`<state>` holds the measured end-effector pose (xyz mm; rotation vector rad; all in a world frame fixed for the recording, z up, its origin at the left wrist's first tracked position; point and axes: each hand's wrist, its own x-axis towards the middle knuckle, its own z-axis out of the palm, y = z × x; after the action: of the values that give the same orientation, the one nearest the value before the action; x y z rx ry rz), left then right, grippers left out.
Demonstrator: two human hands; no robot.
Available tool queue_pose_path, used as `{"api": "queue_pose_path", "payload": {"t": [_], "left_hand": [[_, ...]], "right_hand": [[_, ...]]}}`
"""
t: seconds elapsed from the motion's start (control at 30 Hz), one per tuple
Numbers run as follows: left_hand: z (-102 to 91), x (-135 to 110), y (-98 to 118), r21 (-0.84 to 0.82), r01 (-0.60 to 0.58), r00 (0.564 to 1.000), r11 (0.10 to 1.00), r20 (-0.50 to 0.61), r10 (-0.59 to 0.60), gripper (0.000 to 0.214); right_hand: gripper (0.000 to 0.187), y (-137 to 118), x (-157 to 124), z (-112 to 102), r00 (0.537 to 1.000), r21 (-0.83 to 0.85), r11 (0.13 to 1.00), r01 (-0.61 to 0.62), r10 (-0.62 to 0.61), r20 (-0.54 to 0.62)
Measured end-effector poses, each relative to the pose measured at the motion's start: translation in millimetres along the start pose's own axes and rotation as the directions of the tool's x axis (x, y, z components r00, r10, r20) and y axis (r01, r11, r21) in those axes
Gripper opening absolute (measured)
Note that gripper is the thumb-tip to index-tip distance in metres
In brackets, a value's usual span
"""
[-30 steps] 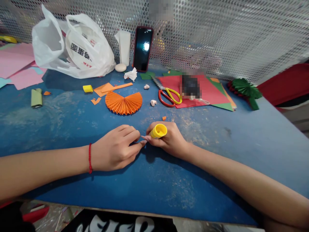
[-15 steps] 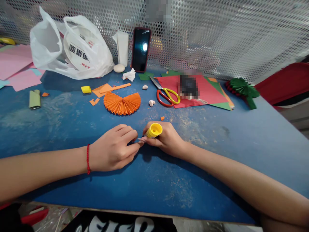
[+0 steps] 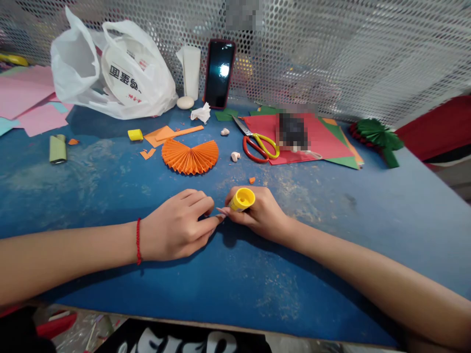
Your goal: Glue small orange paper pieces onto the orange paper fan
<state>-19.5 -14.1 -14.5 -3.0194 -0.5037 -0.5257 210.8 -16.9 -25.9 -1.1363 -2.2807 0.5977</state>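
My right hand point(image 3: 259, 213) is wrapped round a yellow glue stick point(image 3: 243, 200), its hollow end turned up toward me. Close on its left, my left hand point(image 3: 184, 223), with a red cord at the wrist, has its fingers curled and pressed together low over the table. A small pinkish tip shows between the two hands; whether it is a nail or a scrap, I cannot tell. What the left fingers pinch, if anything, is hidden. Beyond the hands lies a pleated orange paper fan point(image 3: 190, 157). The yellow cap point(image 3: 135, 135) sits behind it to the left.
Scissors point(image 3: 261, 148) with red and yellow handles rest beside red paper point(image 3: 327, 139). A phone point(image 3: 220, 73) leans against the perforated metal panel. A white plastic bag point(image 3: 158, 83) stands at the back left, a green lighter point(image 3: 58, 149) before it. A green folded fan point(image 3: 377, 137) lies far right.
The whole view has shifted slightly, so everything appears a little further right. The hands keep nearly the same pose; the glue stick has moved slightly away from my left fingers.
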Motion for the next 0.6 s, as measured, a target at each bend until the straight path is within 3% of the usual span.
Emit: {"api": "queue_pose_path", "payload": {"t": [0.4, 0.6], "left_hand": [[0.2, -0.4, 0.3, -0.032, 0.017, 1.000, 0.999, -0.002, -0.017, 0.022], [4.2, 0.8, -1.4, -0.031, -0.009, 0.998, 0.999, -0.065, 0.007, 0.019]], "right_hand": [[0.040, 2.3, -4.1, -2.3, 0.997, -0.032, 0.997, 0.069, -0.070, -0.039], [0.042, 3.1, -1.7, -2.0, 0.995, -0.036, 0.994, 0.099, -0.100, -0.011]]}}
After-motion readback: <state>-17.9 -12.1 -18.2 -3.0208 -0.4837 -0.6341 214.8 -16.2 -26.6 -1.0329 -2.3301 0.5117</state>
